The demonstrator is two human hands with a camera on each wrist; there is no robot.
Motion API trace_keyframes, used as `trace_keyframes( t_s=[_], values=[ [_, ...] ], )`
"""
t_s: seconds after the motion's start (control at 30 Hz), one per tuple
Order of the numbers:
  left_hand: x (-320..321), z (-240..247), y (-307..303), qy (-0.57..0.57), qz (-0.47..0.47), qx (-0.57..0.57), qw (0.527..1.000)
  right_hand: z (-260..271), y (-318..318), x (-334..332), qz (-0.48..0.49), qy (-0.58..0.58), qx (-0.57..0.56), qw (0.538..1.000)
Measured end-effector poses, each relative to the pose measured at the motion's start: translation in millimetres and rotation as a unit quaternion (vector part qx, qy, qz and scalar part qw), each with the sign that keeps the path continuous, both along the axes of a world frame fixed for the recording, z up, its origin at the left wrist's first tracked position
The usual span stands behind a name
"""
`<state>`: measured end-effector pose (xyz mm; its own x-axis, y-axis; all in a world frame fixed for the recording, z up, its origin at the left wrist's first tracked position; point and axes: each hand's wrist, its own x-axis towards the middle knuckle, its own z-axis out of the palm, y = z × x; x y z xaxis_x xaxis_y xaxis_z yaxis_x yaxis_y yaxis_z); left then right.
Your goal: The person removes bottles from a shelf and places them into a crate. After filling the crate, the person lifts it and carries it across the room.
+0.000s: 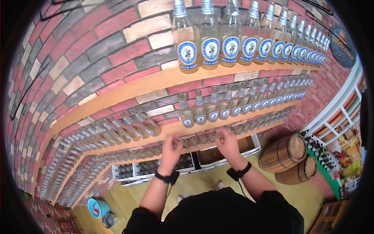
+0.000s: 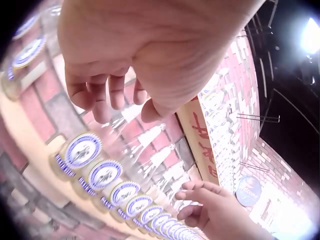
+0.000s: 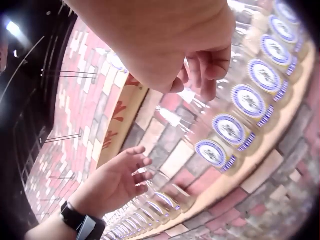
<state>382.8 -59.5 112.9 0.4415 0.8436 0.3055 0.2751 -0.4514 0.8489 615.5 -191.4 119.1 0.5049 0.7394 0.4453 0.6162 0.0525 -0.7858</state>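
Both bare hands are raised in front of the bottle shelves, apart from each other and holding nothing. In the head view the left hand [image 1: 170, 151] is blurred, its fingers loosely bent near the lower shelf. The right hand [image 1: 229, 145] is level with it, fingers also loosely bent. The left wrist view shows the left hand [image 2: 145, 55] large, fingers hanging above labelled bottles [image 2: 105, 174]. Bent fingers of the right hand [image 3: 165, 45] show in the right wrist view, beside bottles [image 3: 248, 100]. Whether either hand touches a bottle is unclear, though none is gripped.
Clear bottles with blue labels [image 1: 230, 48] line wooden shelves [image 1: 156, 81] on a brick wall. Beneath the shelves are white crates [image 1: 136, 170], some holding bottles. Wooden barrels [image 1: 283, 153] stand at the right; a blue bucket [image 1: 102, 208] is on the floor at lower left.
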Motion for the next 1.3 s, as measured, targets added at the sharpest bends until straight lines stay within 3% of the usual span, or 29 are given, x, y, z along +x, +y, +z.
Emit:
trace_keyframes(
  t_s=[0.1,0.17,0.23,0.3,0.47,0.6,0.67,0.8,0.87,0.9,0.97,1.07,1.1,1.13,1.2,1.3],
  values=[
    [51.4,31.5,35.9,-0.035,0.083,0.105,0.990,41.8,41.3,21.9,0.037,-0.046,0.032,0.998],
    [79.2,52.1,57.1,-0.052,0.101,0.096,0.989,69.8,67.9,24.8,0.065,-0.049,0.052,0.995],
    [96.5,64.3,73.8,-0.069,0.119,0.090,0.986,88.5,91.6,25.3,0.052,-0.136,0.114,0.983],
    [108.9,68.6,85.8,-0.030,0.124,0.121,0.985,96.6,109.9,24.3,0.045,-0.144,0.091,0.984],
    [123.5,48.6,112.1,-0.035,0.128,0.087,0.987,91.2,144.3,22.7,0.001,-0.085,-0.036,0.996],
    [124.6,36.6,128.6,-0.028,0.121,0.085,0.989,61.3,163.0,27.3,0.009,-0.090,-0.042,0.995],
    [119.9,35.8,131.7,0.029,0.095,-0.010,0.995,48.6,164.2,25.3,0.029,-0.116,-0.001,0.993],
    [109.3,41.9,114.8,-0.032,0.077,0.021,0.996,54.0,148.7,16.5,0.054,-0.118,-0.058,0.990],
    [99.6,51.4,98.9,-0.014,0.051,-0.108,0.993,49.6,141.5,14.4,0.080,-0.094,-0.084,0.989],
    [95.3,47.1,95.9,-0.013,0.050,-0.113,0.992,46.8,137.0,12.3,0.079,-0.092,-0.089,0.989],
    [88.0,35.8,86.9,-0.038,0.069,-0.042,0.996,39.5,125.5,10.4,0.094,-0.098,0.006,0.991],
    [68.4,30.5,56.3,-0.087,0.068,-0.014,0.994,52.9,90.3,4.9,0.121,-0.050,-0.006,0.991],
    [60.5,37.3,41.5,-0.092,0.069,-0.009,0.993,46.6,82.1,8.2,0.137,-0.061,0.036,0.988],
    [51.6,39.6,27.6,-0.087,0.066,-0.019,0.994,51.3,68.6,9.4,0.134,-0.055,0.027,0.989],
    [31.9,39.3,-2.2,-0.080,0.068,0.080,0.991,73.7,33.3,8.2,0.157,0.010,-0.005,0.987],
    [8.1,32.7,-47.0,-0.010,0.039,0.066,0.997,64.3,-2.3,13.2,0.156,0.039,-0.027,0.987]
  ],
)
